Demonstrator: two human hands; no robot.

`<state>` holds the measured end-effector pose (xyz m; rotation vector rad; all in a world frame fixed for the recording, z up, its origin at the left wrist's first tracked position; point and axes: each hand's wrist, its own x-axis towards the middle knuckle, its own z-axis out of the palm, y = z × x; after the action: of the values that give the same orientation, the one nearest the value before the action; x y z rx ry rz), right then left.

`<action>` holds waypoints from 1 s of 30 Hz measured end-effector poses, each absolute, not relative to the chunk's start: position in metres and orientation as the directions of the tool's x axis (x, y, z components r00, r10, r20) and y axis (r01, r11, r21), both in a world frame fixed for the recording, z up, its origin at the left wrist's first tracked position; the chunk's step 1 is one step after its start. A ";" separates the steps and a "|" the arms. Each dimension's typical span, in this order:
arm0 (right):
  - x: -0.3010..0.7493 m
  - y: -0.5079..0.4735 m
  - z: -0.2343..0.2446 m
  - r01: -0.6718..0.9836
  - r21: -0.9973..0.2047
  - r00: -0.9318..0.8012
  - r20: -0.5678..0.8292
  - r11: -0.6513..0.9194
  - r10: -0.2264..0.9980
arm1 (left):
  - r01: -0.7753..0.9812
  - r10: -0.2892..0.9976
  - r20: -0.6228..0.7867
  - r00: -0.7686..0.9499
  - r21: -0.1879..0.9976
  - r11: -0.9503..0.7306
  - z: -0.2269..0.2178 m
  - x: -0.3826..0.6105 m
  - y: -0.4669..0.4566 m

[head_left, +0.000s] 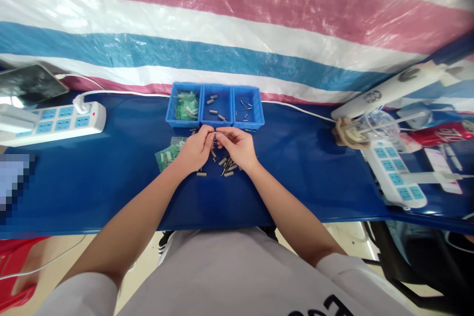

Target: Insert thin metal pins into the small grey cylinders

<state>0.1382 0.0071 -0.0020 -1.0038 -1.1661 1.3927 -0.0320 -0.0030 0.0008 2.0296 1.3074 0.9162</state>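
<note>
My left hand [196, 149] and my right hand [237, 145] meet over the blue table, fingertips pinched together on a small metal part [215, 134] between them. Under and around the hands lies a scatter of small metal sleeves and pins [226, 167]. A pile of small green plastic pieces [168, 154] lies left of my left hand. Just beyond the hands stand three blue bins: the left bin [184, 105] has green pieces, the middle bin [217, 103] a few metal sleeves, the right bin [247, 106] thin pins.
A white power strip [55, 121] with a plugged cable lies far left, beside a dark tablet [29, 84]. Another power strip [396, 174], a tape roll [350, 133] and a clear cup [377, 126] crowd the right. A striped tarp [237, 24] hangs behind.
</note>
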 end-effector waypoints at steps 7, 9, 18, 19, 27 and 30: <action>0.139 0.007 -0.001 -0.205 -0.978 -0.129 0.002 -0.025 0.992 | 0.577 0.932 0.282 0.226 0.732 -0.362 0.002 -0.030 -0.005; 0.139 0.008 -0.001 -0.225 -0.973 -0.113 -0.028 -0.053 0.993 | 0.553 0.931 0.301 0.205 0.749 -0.364 0.000 -0.029 -0.005; 0.138 0.008 0.000 -0.183 -0.981 -0.113 -0.042 -0.063 0.993 | 0.597 0.924 0.317 0.213 0.706 -0.380 -0.001 -0.031 -0.003; 0.138 0.008 0.000 -0.178 -0.982 -0.115 -0.037 -0.057 0.993 | 0.607 0.927 0.311 0.210 0.702 -0.373 0.001 -0.031 -0.004; 0.138 0.007 0.001 -0.228 -0.971 -0.114 -0.042 -0.068 0.993 | 0.612 0.907 0.374 0.196 0.676 -0.411 0.000 -0.030 -0.005; 0.139 0.008 0.003 -0.262 -0.962 -0.100 -0.055 -0.080 0.993 | 0.592 0.895 0.398 0.201 0.679 -0.435 -0.002 -0.029 -0.006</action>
<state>0.1393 0.0081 0.0027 -1.0103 -1.0385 1.4421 -0.0290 -0.0060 -0.0024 2.1059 1.3900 1.1016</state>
